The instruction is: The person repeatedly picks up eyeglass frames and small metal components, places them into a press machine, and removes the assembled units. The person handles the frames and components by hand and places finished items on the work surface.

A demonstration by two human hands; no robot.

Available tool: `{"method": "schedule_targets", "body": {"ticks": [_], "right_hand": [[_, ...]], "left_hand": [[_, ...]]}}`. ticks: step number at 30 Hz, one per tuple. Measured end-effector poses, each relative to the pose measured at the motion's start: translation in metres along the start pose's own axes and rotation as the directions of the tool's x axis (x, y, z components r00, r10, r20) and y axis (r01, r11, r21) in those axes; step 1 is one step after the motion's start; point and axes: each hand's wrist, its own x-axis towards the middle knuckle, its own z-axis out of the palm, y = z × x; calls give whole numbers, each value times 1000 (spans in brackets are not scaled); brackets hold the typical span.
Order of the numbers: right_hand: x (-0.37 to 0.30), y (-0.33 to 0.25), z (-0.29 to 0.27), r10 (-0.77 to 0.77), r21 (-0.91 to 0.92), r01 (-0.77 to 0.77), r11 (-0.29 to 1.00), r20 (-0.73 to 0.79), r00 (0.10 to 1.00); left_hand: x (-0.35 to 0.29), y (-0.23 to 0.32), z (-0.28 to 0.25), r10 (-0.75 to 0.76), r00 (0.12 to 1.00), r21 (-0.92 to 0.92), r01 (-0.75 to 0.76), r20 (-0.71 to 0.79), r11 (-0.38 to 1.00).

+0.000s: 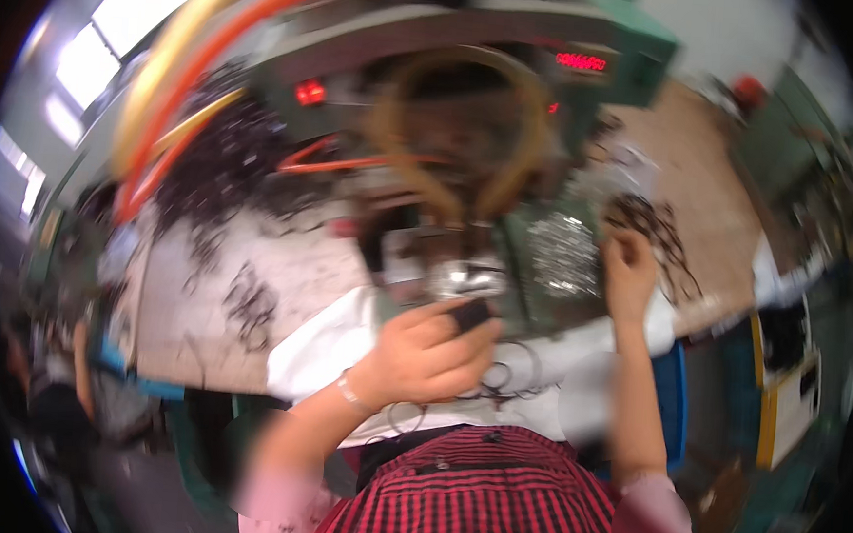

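Observation:
My left hand [429, 353] is in front of the machine's small metal fixture [467, 279], its fingers bent together. A small dark piece [470, 315] shows at its fingertips; blur hides whether it is held or worn on a finger. My right hand [630, 274] is farther right with thumb and fingers pinched, between a pile of small shiny silver parts [564, 255] and a bunch of thin black rings [655, 227]. What that pinch holds, if anything, is too small to make out. More black rings [508, 374] lie on the white cloth [329, 344] near my lap.
A green machine [639, 60] with red lit displays rises ahead, with orange hoses [266, 12] and a looped yellow tube [534, 107]. A big heap of black rings [224, 147] covers the table's left. A blue bin [671, 404] stands at right; another person [61, 405] works far left.

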Motion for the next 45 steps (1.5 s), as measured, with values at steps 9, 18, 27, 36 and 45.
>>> {"method": "schedule_targets", "body": {"ticks": [9,18,27,36,45], "right_hand": [[-24,-8,33,-216,-592,425,685,392,894],[-9,3,27,-231,-252,286,924,228,946],[-25,5,4,19,-191,8,982,135,991],[-25,-89,4,-159,151,104,983,424,892],[-37,-108,61,-64,441,-202,874,518,853]], "left_hand": [[-43,44,-3,-389,911,-33,388,-136,921],[-135,-54,-185,-751,475,452,852,-459,263],[-258,-116,-109,-916,49,532,826,-397,-187],[-141,-91,-115,-917,277,-407,831,-286,378],[-90,-46,-90,-907,396,-865,394,-145,311]]}}
